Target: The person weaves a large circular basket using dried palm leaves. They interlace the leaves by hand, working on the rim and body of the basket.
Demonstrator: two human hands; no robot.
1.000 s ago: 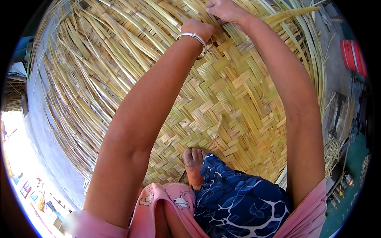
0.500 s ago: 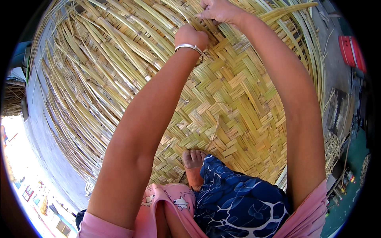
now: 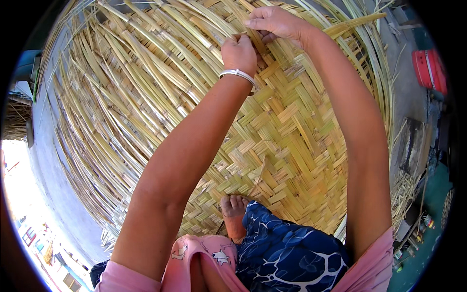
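Observation:
Spread in front of me is a large woven mat of flat yellow-green split-cane strips. My left hand, with a silver bangle on its wrist, is closed on a strip at the far edge of the weave. Its fingertips are mostly hidden. Just to its right and farther away, my right hand pinches a cane strip between thumb and fingers. Long unwoven strips fan out to the left and far side of both hands.
My bare foot rests on the mat's near part. A grey floor borders it at left. At right are a red bag-like object, a worn board and cane scraps. One cane strip juts out at the far right.
The whole view has shifted slightly, with the mat, my foot and both hands lower in the picture. My left hand has turned a little, showing more of its thumb side. Both hands stay close together.

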